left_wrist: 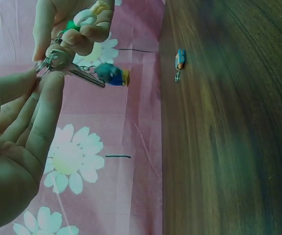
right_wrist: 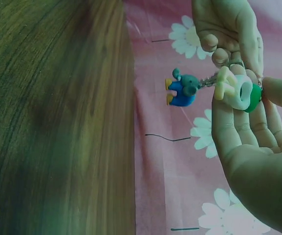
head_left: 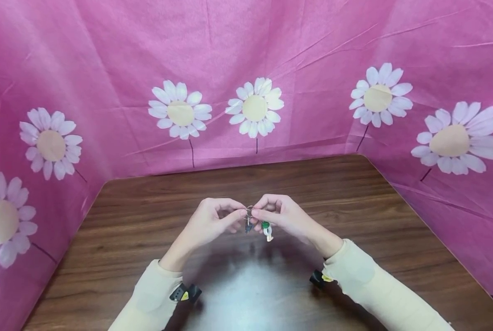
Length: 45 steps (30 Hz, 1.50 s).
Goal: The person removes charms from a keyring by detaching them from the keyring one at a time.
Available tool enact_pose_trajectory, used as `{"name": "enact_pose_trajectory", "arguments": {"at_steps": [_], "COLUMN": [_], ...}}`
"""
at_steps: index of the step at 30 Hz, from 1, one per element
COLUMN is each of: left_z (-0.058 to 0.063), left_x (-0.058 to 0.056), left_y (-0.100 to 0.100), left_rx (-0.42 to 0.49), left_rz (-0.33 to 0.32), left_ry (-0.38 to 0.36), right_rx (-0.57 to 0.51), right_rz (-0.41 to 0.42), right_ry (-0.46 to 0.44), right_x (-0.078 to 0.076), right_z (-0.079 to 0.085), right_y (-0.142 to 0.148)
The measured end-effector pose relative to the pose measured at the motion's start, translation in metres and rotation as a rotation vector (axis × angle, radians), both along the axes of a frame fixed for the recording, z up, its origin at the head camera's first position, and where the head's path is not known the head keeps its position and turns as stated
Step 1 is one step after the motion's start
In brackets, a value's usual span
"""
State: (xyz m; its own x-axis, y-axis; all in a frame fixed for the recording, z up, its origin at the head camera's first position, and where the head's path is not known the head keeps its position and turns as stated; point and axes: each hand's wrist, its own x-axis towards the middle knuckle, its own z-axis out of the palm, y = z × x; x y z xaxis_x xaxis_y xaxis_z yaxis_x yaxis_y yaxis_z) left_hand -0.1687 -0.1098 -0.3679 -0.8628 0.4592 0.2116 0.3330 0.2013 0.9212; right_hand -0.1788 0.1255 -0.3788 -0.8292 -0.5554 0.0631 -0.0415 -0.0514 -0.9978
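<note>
While the blue charm (right_wrist: 184, 95) hangs lengthwise, feet down, left hand (head_left: 213, 219) and right hand (head_left: 285, 214) pinch the ring (head_left: 249, 212).

Over the counter (head_left: 354, 202) there is room to pass left and right of the hands (head_left: 208, 223) (head_left: 289, 218), and on the near side between the sleeves (head_left: 153, 294). The keyring (head_left: 249, 212) with its hanging blue toy (right_wrist: 183, 95) and white toy (right_wrist: 234, 91) blocks the gap between the hands; another toy (left_wrist: 180, 58) lies beyond on the counter, and pink cloth (head_left: 312, 37) walls the far, left and right sides.
</note>
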Motion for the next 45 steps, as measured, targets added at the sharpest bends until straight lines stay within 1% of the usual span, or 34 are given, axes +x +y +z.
{"name": "enact_pose_trajectory", "arguments": {"at_steps": [3, 8, 14, 17, 20, 23, 25, 27, 30, 33, 36, 39, 42, 45], "left_z": [0.0, 0.0, 0.001, 0.0, 0.0, 0.001, 0.0, -0.001, -0.004, -0.01, -0.014, -0.014, -0.013, -0.013], "left_x": [-0.001, -0.001, -0.002, -0.002, -0.002, -0.002, -0.002, -0.002, -0.001, 0.0, 0.001, 0.001, -0.001, -0.002], "left_y": [0.001, 0.003, 0.004, 0.002, 0.002, 0.002, 0.002, 0.002, 0.001, 0.0, 0.0, 0.0, 0.001, 0.0], "left_rx": [0.023, 0.079, 0.19, 0.174, 0.1, 0.013, -0.025, -0.044, -0.026, 0.03, 0.09, 0.136, 0.15, 0.09], "left_rz": [-0.001, -0.015, 0.024, 0.029, 0.019, 0.015, 0.026, 0.049, 0.071, 0.059, 0.038, 0.024, 0.019, 0.038], "left_ry": [0.009, -0.029, -0.08, -0.078, -0.055, 0.007, 0.059, 0.096, 0.099, 0.045, -0.007, -0.035, -0.047, -0.015], "right_rx": [0.001, 0.005, 0.017, -0.002, -0.013, -0.002, 0.006, 0.013, 0.017, 0.017, -0.006, -0.057, -0.093, -0.091], "right_rz": [-0.002, -0.033, -0.088, -0.098, -0.095, -0.08, -0.074, -0.072, -0.077, -0.076, -0.076, -0.078, -0.084, -0.09], "right_ry": [0.007, -0.001, -0.018, -0.014, -0.002, 0.009, 0.022, 0.03, 0.037, 0.027, -0.012, -0.078, -0.127, -0.117], "right_x": [-0.001, -0.001, -0.002, -0.004, -0.006, -0.006, -0.007, -0.007, -0.006, -0.005, -0.005, -0.008, -0.011, -0.011], "right_z": [0.001, 0.0, 0.001, 0.002, 0.005, 0.008, 0.008, 0.007, 0.003, -0.003, -0.008, -0.012, -0.014, -0.011], "right_y": [0.0, -0.002, -0.002, -0.001, -0.001, -0.003, -0.005, -0.007, -0.01, -0.011, -0.011, -0.011, -0.012, -0.013]}}
